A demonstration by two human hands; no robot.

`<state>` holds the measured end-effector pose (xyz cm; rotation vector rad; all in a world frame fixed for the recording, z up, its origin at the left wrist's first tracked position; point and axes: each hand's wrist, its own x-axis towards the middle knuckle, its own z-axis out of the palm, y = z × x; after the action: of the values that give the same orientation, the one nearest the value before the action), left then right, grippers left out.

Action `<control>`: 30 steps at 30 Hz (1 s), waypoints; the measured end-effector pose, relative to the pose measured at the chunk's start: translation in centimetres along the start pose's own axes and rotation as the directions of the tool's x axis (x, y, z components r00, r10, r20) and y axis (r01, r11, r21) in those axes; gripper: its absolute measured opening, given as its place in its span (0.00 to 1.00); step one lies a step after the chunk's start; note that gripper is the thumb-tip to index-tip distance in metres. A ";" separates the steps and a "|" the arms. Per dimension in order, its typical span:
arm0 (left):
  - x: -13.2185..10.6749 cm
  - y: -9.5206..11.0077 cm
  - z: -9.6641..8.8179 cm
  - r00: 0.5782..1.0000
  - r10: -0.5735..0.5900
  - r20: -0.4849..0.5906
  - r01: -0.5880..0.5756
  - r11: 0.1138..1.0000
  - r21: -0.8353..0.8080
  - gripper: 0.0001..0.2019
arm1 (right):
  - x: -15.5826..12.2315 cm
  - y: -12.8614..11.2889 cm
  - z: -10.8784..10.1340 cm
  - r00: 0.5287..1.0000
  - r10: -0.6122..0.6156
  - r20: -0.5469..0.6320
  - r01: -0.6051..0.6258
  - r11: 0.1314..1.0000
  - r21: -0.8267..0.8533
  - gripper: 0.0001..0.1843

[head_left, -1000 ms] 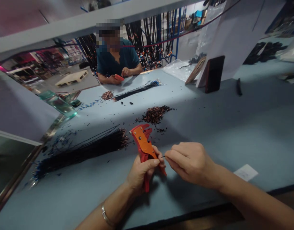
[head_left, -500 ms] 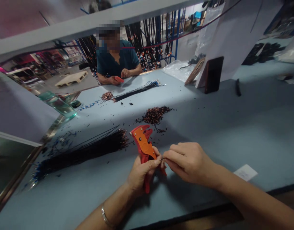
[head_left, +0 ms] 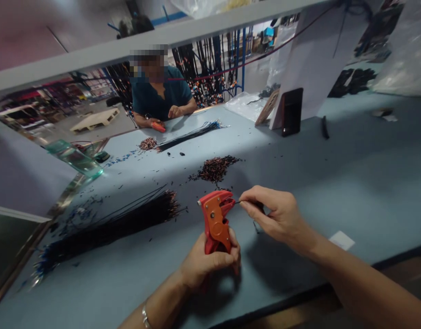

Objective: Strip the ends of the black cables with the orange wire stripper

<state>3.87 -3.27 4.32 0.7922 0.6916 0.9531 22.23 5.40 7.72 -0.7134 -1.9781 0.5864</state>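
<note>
My left hand (head_left: 206,265) is closed round the handles of an orange-red wire stripper (head_left: 215,219), held upright with its jaws at the top. My right hand (head_left: 275,214) pinches a thin black wire (head_left: 239,202) and holds its end at the stripper's jaws. A bundle of long black wires (head_left: 107,226) lies on the blue table (head_left: 333,183) to the left of my hands. Just beyond the tool sits a pile of small dark and copper-coloured cut pieces (head_left: 215,167).
Across the table another person (head_left: 158,93) sits with a red tool (head_left: 158,127), a second wire bundle (head_left: 189,134) and a small pile of bits (head_left: 147,144). A dark phone (head_left: 291,112) leans upright at the back right. A white paper slip (head_left: 341,240) lies near the front edge.
The left hand has turned the stripper upright and raised it. The right hand has moved up from beside the handles and now brings the wire end to the jaws.
</note>
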 end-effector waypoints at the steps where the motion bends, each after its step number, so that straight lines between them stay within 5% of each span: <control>1: 0.0 0.0 0.0 1.000 -0.008 0.011 0.008 1.000 -0.002 0.15 | 0.0 0.0 0.0 1.000 -0.004 -0.001 0.004 1.000 0.009 0.05; 30: -0.2 0.4 0.7 0.997 -0.075 0.023 0.075 0.997 0.019 0.14 | 0.2 -0.1 -0.2 0.998 -0.063 0.016 0.063 0.998 -0.006 0.07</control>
<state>4.20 -3.48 5.07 0.7869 0.7057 0.8694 22.28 5.48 7.96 -0.6496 -2.0103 0.5501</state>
